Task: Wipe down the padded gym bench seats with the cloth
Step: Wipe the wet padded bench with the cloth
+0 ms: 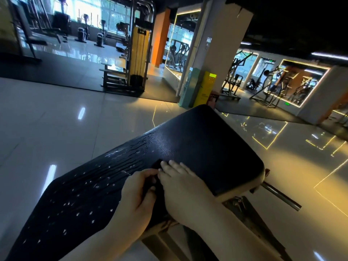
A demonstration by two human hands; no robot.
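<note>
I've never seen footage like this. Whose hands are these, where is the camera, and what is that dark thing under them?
No machine here: a person wears a wide-angle camera on the head, looking down at their own bare hands in a gym. The long black surface is a padded bench seat, with wet streaks on its left part. The left hand curls round a dark cloth, hard to tell from the pad; the right hand rests straight-fingered on it. A weight machine stands behind.
</note>
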